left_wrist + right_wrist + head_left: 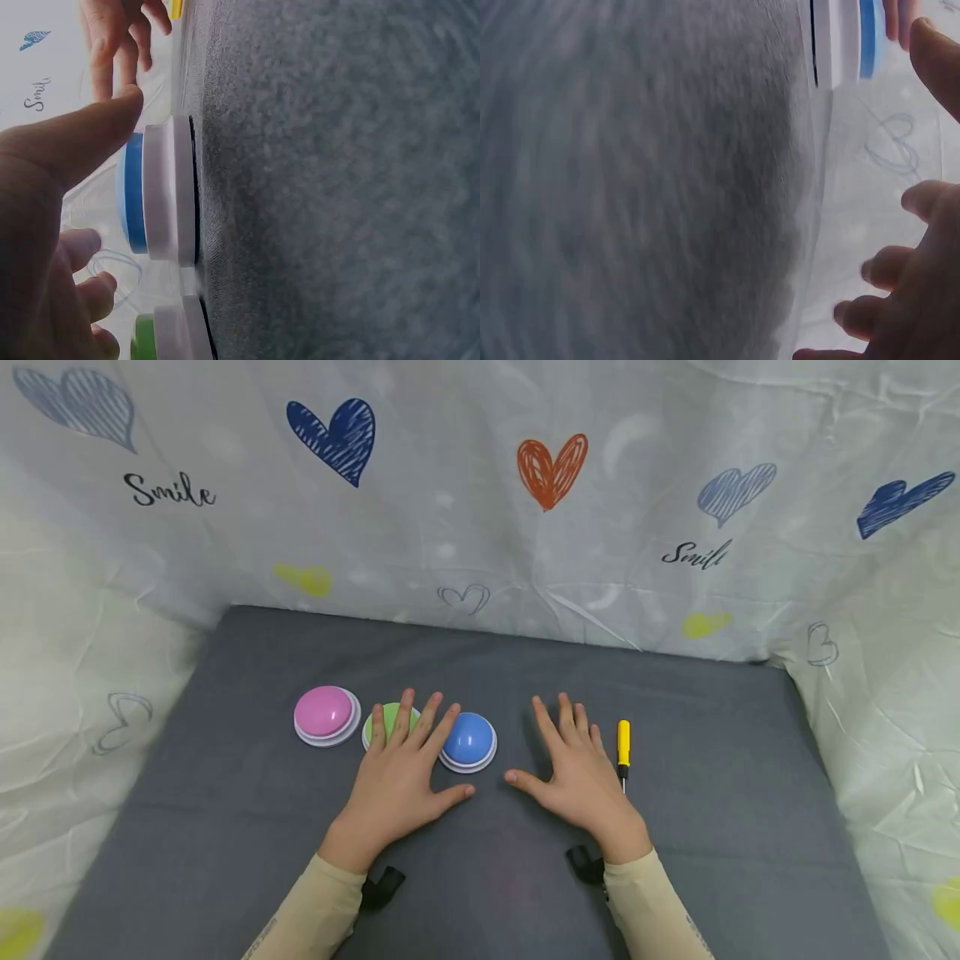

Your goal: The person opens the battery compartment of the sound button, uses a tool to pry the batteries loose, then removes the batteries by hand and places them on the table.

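My left hand (399,785) is spread palm down over the grey cloth, fingers straight, holding nothing. It partly covers a green dome button (386,717) on a white base. Beside its index finger and thumb sits a blue dome button (468,739); in the left wrist view the blue button (135,193) stands below the thumb. A pink dome button (324,712) lies farther left. My right hand (581,781), also spread and holding nothing, is to the right of the blue button. Just past it lies a screwdriver (624,743) with a yellow and black handle, its shaft partly hidden by the hand.
A grey cloth (487,868) covers the table. Pale curtains (442,510) printed with hearts and "Smile" stand behind the table and along both sides. Black straps with mounts (384,889) show at both wrists.
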Motion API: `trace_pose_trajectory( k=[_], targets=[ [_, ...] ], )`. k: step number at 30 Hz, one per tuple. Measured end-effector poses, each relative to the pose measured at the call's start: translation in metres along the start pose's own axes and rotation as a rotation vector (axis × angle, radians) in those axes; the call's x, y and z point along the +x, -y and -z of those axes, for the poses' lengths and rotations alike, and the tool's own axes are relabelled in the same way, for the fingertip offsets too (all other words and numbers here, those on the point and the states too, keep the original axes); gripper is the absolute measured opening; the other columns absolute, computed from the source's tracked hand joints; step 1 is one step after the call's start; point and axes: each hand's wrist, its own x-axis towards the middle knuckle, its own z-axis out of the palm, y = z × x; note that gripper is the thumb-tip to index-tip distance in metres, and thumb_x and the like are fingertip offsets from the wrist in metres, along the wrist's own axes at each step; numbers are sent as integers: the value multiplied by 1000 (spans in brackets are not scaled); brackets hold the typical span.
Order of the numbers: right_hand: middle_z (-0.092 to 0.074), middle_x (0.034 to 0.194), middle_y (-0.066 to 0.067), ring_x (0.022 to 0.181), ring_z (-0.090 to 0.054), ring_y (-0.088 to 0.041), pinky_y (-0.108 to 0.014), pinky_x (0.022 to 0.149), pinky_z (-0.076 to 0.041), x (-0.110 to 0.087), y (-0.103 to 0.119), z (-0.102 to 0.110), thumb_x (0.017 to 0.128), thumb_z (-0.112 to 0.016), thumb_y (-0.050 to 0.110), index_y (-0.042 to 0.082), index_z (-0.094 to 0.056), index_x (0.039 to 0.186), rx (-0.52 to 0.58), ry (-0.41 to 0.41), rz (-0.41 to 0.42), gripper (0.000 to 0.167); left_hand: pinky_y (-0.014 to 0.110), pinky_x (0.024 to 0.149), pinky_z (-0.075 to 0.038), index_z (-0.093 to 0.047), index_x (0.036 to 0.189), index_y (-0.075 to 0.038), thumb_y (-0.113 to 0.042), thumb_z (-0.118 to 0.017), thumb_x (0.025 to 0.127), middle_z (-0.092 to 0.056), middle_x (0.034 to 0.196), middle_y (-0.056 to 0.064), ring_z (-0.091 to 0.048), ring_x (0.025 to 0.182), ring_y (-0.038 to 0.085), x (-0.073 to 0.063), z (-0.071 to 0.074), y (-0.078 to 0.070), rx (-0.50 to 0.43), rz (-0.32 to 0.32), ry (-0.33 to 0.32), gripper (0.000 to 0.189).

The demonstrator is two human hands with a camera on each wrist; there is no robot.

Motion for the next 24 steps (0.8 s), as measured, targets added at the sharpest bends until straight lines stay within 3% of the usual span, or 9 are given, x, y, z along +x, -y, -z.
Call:
trace_pose_trajectory(
  k=[5, 8, 13, 24],
  targets=[
    [-44, 170, -16, 155, -44, -41, -67, 126, -31, 3, 5, -7, 96, -71, 73, 19, -32, 174, 14, -32, 79, 103, 70, 130, 1, -42, 170, -13, -66, -84, 87, -30, 177, 15, -12, 166, 45, -1, -1, 2, -10, -2, -13, 107],
    [-56, 162, -10, 148, -54, -34, -62, 124, -38, 6, 8, -9, 96, -74, 68, 14, -46, 168, 17, -72, 138, 94, 70, 130, 1, -46, 168, -12, -65, -86, 86, -36, 175, 16, -16, 166, 43, 0, -1, 3, -16, -6, -21, 105],
    [-61, 157, -7, 144, -58, -30, -59, 120, -44, 14, 13, -12, 95, -80, 62, 11, -57, 160, 34, -94, 211, 86, 72, 130, -4, -49, 166, -11, -63, -89, 84, -42, 171, 17, -21, 164, 45, 4, -1, 5, -24, -31, -34, 105],
    [-59, 158, -6, 149, -52, -28, -58, 123, -40, 26, 30, -15, 91, -92, 43, 12, -59, 158, 71, -52, 295, 81, 69, 131, -3, -58, 159, -9, -56, -96, 80, -48, 168, 14, -22, 164, 45, 13, -1, 8, -44, -65, -40, 99]
  ],
)
